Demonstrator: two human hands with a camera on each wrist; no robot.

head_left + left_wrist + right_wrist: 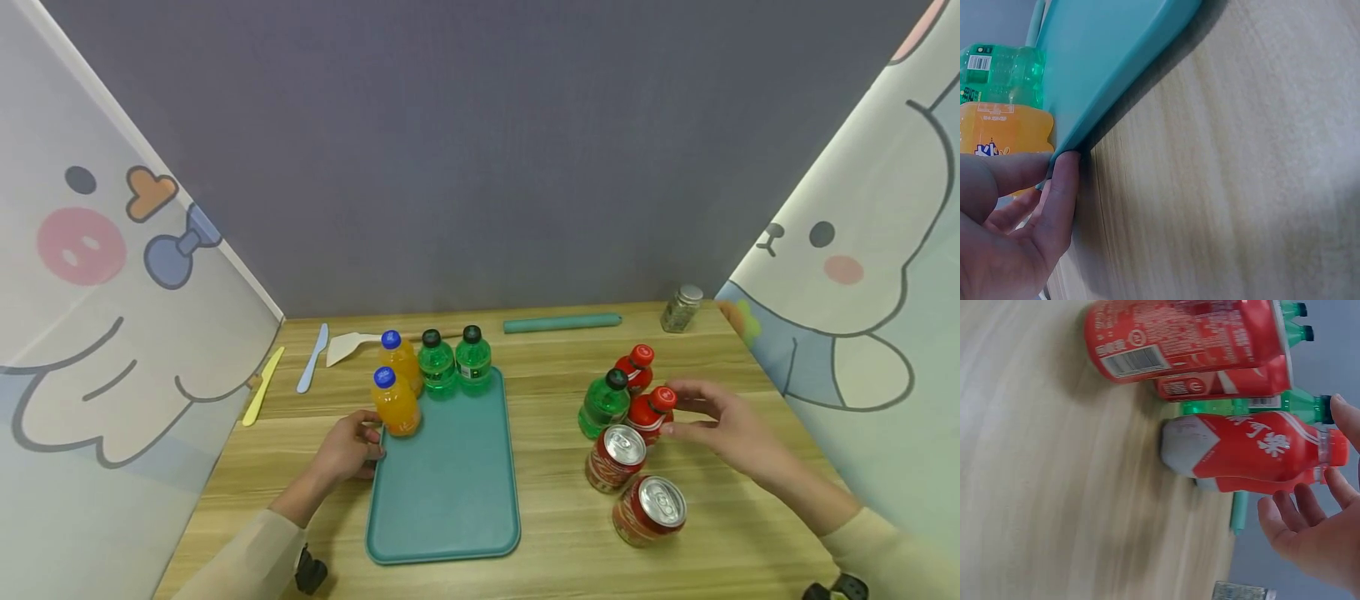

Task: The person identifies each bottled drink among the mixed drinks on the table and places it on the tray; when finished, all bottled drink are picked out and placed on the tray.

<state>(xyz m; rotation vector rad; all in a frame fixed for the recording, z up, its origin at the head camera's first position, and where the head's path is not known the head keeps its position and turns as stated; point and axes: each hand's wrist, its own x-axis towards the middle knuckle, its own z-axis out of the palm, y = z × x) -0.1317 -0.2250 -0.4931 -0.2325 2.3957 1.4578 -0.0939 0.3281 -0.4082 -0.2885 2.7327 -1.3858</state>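
My left hand [352,446] pinches the left rim of a teal tray [450,500] between thumb and finger. At the tray's far left stand two orange drink bottles [397,410] with blue caps. Two green soda bottles [437,371] with black caps stand along its far end. On the right, my right hand [723,429] reaches beside the nearer red cola bottle [1241,447], fingers spread around its cap end. A second red cola bottle [633,371] is behind it. Left of these is a third green bottle [602,407]. Two red cola cans [615,460] stand nearer me.
A teal rod [562,323] and a small lidded jar [682,308] are at the back. Left of the bottles lie a white spatula [348,346], a blue knife [312,360] and a yellow knife [262,387]. Panels enclose the table on three sides.
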